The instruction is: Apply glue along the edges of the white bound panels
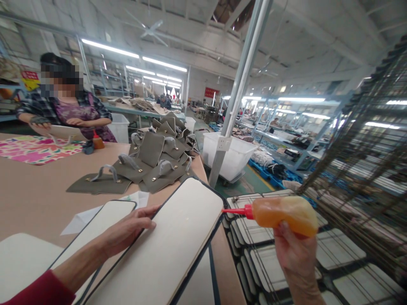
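Observation:
My left hand (pixel 127 228) rests on the left edge of a white panel with a dark rim (pixel 168 245), fingers curled over that edge and holding it on the tan table (pixel 41 195). My right hand (pixel 294 254) grips an orange squeeze bottle (pixel 286 214) with a red nozzle; the nozzle tip sits just beside the panel's right edge. A second white panel (pixel 101 220) lies to the left, under my forearm.
A pile of grey leather pieces with handles (pixel 152 161) lies across the table. A person sits at the far left by a floral cloth (pixel 34 149). Wire racks holding more white panels (pixel 318 254) stand at right, beside a metal post (pixel 238 93) and a white bin (pixel 232 156).

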The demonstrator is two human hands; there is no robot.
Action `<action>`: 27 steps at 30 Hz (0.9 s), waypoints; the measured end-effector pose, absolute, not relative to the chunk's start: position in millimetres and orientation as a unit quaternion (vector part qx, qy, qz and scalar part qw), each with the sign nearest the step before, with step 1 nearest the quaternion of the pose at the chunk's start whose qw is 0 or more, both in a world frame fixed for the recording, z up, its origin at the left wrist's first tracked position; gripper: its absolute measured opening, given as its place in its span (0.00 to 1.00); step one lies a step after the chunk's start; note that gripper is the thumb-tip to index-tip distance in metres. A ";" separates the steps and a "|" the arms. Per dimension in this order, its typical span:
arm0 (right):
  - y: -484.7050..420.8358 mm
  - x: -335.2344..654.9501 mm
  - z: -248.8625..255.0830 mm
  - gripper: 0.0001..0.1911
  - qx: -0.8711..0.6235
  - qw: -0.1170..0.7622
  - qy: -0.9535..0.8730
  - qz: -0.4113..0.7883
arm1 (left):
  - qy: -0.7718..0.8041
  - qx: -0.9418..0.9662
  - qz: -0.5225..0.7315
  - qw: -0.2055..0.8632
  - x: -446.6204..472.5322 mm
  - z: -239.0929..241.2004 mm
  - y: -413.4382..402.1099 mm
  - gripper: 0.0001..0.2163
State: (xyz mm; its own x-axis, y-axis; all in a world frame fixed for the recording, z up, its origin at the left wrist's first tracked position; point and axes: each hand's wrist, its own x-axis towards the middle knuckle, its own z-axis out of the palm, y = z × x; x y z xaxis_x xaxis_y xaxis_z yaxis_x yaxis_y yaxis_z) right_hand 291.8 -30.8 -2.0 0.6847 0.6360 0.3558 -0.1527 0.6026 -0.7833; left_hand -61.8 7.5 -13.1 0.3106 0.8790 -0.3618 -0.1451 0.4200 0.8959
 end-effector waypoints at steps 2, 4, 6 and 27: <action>-31.3 289.9 -4.8 0.21 -0.380 0.835 -0.319 0.237 | 0.453 0.400 0.363 0.709 -62.7 -16.3 9.2 0.25; -31.5 287.5 -6.6 0.22 -0.383 0.832 -0.320 0.240 | 0.445 0.401 0.363 0.714 -64.0 -20.1 10.9 0.25; -32.3 283.9 -8.7 0.23 -0.385 0.830 -0.319 0.247 | 0.432 0.404 0.362 0.721 -64.4 -22.7 12.4 0.25; -19.7 263.0 -5.8 0.20 -0.372 0.830 -0.312 0.274 | 0.433 0.406 0.421 0.686 -2.4 -26.1 42.0 0.28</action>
State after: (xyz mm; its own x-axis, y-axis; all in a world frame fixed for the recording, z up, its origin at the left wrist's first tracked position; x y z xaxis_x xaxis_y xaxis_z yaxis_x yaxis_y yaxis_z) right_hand 263.0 -19.7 -5.8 0.6550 0.6873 0.3141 -0.2229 0.5729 -0.7887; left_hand -2.4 42.0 -26.1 0.2700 0.9293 -0.2520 -0.2253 0.3154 0.9218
